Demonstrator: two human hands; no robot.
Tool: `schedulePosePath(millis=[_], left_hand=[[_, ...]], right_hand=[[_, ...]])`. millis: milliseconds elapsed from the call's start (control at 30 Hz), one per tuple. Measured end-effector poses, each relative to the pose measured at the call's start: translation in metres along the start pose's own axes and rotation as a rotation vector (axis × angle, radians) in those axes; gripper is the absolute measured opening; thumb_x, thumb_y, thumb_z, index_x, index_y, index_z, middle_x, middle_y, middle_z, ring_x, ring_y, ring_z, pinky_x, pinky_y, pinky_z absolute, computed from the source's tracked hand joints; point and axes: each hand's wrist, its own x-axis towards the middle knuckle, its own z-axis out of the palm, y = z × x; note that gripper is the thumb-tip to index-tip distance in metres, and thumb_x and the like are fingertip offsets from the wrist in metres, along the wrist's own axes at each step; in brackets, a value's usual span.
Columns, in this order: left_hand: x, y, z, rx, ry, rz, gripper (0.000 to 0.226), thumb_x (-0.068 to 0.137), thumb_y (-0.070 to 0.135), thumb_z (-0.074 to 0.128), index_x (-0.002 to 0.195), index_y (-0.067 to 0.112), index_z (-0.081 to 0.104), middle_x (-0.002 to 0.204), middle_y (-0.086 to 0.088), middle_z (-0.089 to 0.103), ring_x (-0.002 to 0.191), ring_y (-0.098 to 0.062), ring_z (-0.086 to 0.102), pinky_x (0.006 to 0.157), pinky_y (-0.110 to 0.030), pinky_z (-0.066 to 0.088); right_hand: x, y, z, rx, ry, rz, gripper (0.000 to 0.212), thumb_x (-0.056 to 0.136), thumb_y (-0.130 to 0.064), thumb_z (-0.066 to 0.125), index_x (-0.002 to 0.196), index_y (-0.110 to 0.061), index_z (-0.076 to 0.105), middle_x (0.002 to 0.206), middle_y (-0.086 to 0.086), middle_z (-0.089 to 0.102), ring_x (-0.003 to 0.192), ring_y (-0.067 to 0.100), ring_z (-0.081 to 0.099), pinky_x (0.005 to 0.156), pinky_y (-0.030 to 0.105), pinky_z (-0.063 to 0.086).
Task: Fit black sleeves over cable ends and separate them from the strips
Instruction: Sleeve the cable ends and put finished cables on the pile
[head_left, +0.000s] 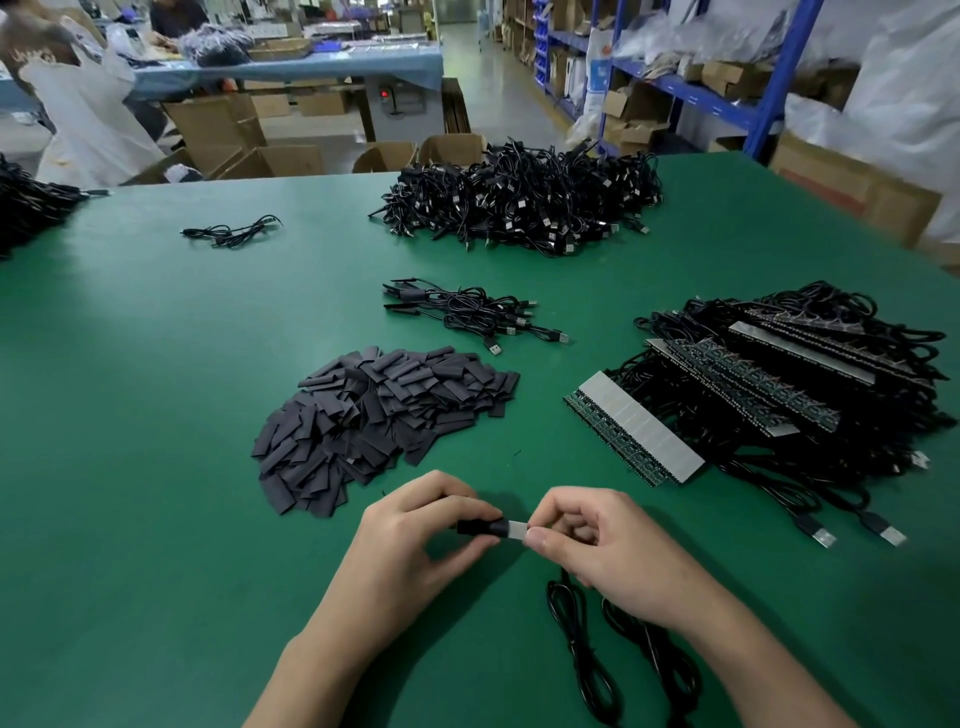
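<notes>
Cable (582, 654) is looped at 6 o'clock; cable end (516, 529), pinched by right hand (597, 551), is aimed toward 9 o'clock into sleeve (480, 527) pinched by left hand (415, 540).

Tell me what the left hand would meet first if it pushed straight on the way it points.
The left hand, pinching the black sleeve, points right. First in line is the pale cable end at the sleeve's mouth, then the right hand pinching it. Depth seems matched, but there is only one view.
</notes>
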Motion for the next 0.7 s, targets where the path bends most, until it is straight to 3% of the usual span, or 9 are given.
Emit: schedulePosePath(millis=[200, 700], left_hand=[[0.0003, 0.0005, 0.0, -0.006, 0.018, 0.007, 0.012, 0.087, 0.025, 0.08, 0.1, 0.024, 0.078, 0.1, 0.016, 0.064, 0.086, -0.003, 0.067, 0.079, -0.016, 0.051], [0.0, 0.0022, 0.0033, 0.057, -0.035, 0.057, 0.012, 0.088, 0.026, 0.082, 0.1, 0.025, 0.079, 0.097, 0.012, 0.064, 0.084, -0.002, 0.065, 0.073, -0.025, 0.055]], right_hand=[[0.0003, -0.0002, -0.0019, 0.007, 0.021, -0.02, 0.012, 0.093, -0.032, 0.071, 0.084, -0.025, 0.069, 0.064, -0.017, 0.053, 0.061, 0.001, 0.046, 0.06, 0.014, 0.038], [0.0006, -0.0002, 0.0046, 0.059, 0.05, -0.021, 0.006, 0.089, -0.032, 0.076, 0.085, -0.028, 0.075, 0.066, -0.016, 0.062, 0.062, -0.001, 0.053, 0.063, 0.016, 0.045]])
